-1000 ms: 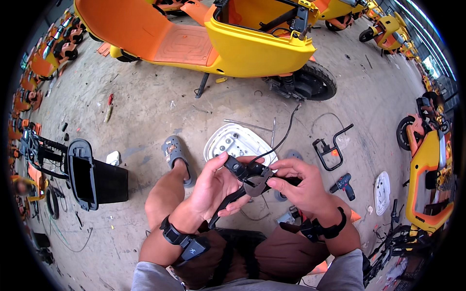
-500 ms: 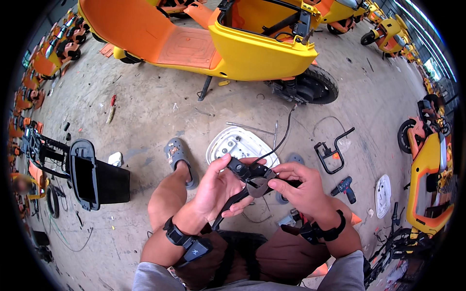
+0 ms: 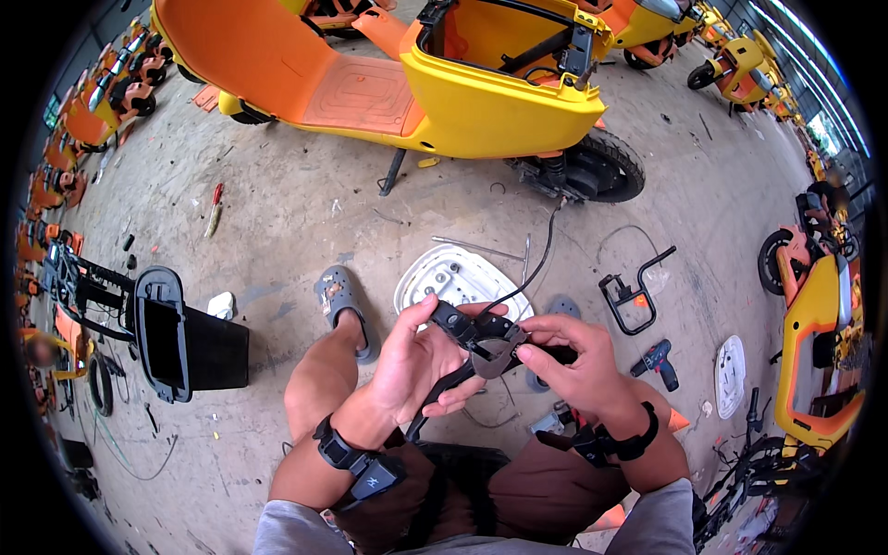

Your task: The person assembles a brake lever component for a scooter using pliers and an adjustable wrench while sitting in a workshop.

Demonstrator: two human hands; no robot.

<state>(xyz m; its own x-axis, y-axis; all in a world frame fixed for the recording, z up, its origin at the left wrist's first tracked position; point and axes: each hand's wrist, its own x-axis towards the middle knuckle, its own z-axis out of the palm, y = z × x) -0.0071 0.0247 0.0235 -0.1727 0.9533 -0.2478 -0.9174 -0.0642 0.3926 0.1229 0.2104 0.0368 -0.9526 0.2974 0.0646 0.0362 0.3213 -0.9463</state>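
Sleeves of pale grey cloth (image 3: 289, 525) and brown cloth shorts (image 3: 532, 490) lie at the lower edge, with black wrist straps (image 3: 638, 439) around both forearms. The left hand (image 3: 402, 370), palm turned up, grips a black and dark-grey assembly with a long lever-like arm and a rounded metal plate (image 3: 490, 356); its thumb presses the blocky upper end, its fingers curl underneath. The right hand (image 3: 578, 361) pinches the same assembly near the plate, between thumb and bent fingers. The assembly is held above the knees, between the hands, and a thin black cable (image 3: 549, 250) runs from it toward the yellow scooter's wheel.

Beyond, grey perforated clogs (image 3: 339, 294) stand on the concrete floor (image 3: 296, 213). Between them sits a shallow white plastic tray (image 3: 481, 279) bearing small round parts, with a slender silver metal rod (image 3: 476, 247) just past its far edge. To the right lie a blue-and-black cordless drill (image 3: 659, 363) and a bent black tubular frame (image 3: 649, 301); to the left, a deep black plastic box (image 3: 219, 356).

Farther off, a yellow-and-orange scooter (image 3: 499, 116) stands with its black-tyred wheel (image 3: 618, 166) at right. Rows of orange scooters (image 3: 118, 88) line the left side.
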